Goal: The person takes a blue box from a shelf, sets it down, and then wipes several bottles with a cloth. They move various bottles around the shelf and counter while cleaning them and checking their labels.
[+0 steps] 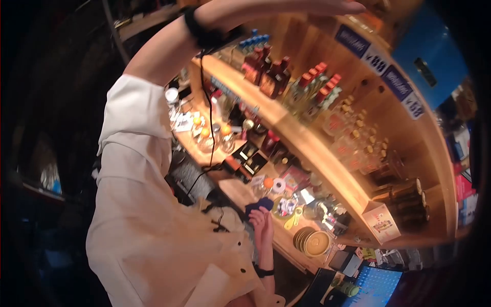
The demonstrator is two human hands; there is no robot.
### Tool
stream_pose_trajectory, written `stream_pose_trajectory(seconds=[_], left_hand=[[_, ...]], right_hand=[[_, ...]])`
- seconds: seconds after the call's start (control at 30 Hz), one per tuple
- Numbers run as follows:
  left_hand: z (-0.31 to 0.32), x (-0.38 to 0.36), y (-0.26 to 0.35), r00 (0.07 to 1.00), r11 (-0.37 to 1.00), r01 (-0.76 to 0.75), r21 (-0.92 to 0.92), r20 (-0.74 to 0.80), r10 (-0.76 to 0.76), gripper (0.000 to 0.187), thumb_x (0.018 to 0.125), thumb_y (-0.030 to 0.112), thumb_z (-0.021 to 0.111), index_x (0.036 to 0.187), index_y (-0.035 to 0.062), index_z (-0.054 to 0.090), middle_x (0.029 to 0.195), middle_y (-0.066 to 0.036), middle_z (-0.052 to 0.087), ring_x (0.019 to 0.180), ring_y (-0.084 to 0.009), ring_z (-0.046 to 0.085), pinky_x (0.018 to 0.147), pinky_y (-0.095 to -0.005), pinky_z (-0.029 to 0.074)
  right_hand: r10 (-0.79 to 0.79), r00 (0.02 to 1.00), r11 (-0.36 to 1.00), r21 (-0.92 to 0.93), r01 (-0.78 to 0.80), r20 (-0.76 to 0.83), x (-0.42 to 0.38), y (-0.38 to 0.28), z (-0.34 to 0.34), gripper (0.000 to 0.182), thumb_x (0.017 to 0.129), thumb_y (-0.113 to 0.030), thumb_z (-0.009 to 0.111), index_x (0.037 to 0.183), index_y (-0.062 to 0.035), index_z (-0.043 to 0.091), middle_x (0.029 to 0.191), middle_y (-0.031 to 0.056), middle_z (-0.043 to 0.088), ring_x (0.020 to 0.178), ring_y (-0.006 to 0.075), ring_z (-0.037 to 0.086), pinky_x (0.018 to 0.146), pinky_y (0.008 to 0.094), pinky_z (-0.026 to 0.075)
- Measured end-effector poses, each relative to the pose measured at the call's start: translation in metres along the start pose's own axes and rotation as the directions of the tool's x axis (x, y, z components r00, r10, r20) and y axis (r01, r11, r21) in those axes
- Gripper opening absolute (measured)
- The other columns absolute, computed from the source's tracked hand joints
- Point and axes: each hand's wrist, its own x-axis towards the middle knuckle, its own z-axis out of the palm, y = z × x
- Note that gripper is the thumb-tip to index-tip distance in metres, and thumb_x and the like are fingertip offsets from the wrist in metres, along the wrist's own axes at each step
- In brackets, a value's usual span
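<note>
My left hand (335, 7) is raised at the top edge of the view, by the upper board of a wooden shelf (286, 120). Its fingers look stretched out, with nothing visible in them, and part of the hand is cut off. Low over the counter, my right hand (262, 221) has its fingers bent against a dark blue cloth (259, 205). Close to that hand lie a yellow-green spoon-like utensil (293, 219) and a glass jar of small wrapped things (284, 206). A stack of round tan dishes (316, 243) stands to the right.
Dark bottles with red labels (273, 77), red-capped bottles (319, 82) and several cork-topped bottles (358, 133) fill the shelf. Glass jars with orange lids (226, 132) crowd the counter. A black cable (208, 110) hangs down across it. A lit blue screen (377, 287) is at lower right.
</note>
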Motion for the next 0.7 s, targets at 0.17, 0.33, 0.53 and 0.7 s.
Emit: stream_pose_trajectory(seconds=[0.17, 0.33, 0.53, 0.7], left_hand=[[-0.031, -0.165, 0.061, 0.985, 0.997, 0.081, 0.002, 0.153, -0.080, 0.039, 0.082, 0.023, 0.074, 0.115, 0.0051, 0.062, 0.105, -0.014, 0.062, 0.100, -0.0301, 0.060, 0.086, -0.0371, 0.048], [0.000, -0.297, 0.029, 0.599, 0.726, 0.687, -0.012, 0.576, -0.557, 0.039, 0.088, 0.033, 0.069, 0.114, 0.0045, 0.060, 0.100, -0.017, 0.060, 0.096, -0.0316, 0.060, 0.084, -0.0397, 0.048], [0.098, -0.465, -0.082, 0.248, 0.596, 0.765, 0.243, 0.743, -0.621, 0.066, 0.083, 0.038, 0.073, 0.136, 0.0083, 0.047, 0.116, -0.023, 0.057, 0.105, -0.0370, 0.060, 0.090, -0.0433, 0.049], [0.159, -0.522, -0.105, 0.263, 0.635, 0.725, 0.267, 0.744, -0.614, 0.075, 0.080, 0.033, 0.075, 0.142, 0.0112, 0.039, 0.137, -0.035, 0.038, 0.116, -0.0452, 0.054, 0.097, -0.0468, 0.048]], right_hand=[[0.084, 0.996, 0.984, -0.161, -0.082, 0.008, -0.008, 0.009, -0.013, 0.044, 0.105, -0.039, 0.039, 0.126, -0.0017, 0.049, 0.112, 0.0149, 0.064, 0.102, 0.0220, 0.062, 0.088, 0.0331, 0.047], [0.188, 0.976, 0.925, -0.354, -0.138, 0.111, 0.014, 0.014, -0.012, 0.038, 0.103, -0.034, 0.047, 0.125, -0.0030, 0.052, 0.115, 0.0154, 0.065, 0.101, 0.0215, 0.063, 0.086, 0.0312, 0.048], [0.201, 0.974, 0.791, -0.605, -0.096, 0.109, 0.050, 0.013, 0.022, 0.033, 0.102, -0.028, 0.051, 0.122, -0.0012, 0.055, 0.112, 0.0135, 0.067, 0.098, 0.0181, 0.064, 0.081, 0.0288, 0.049], [0.174, 0.984, 0.791, -0.600, -0.119, 0.034, 0.075, 0.026, 0.052, 0.032, 0.103, -0.026, 0.050, 0.122, -0.0018, 0.056, 0.110, 0.0120, 0.068, 0.095, 0.0157, 0.065, 0.080, 0.0275, 0.048]])
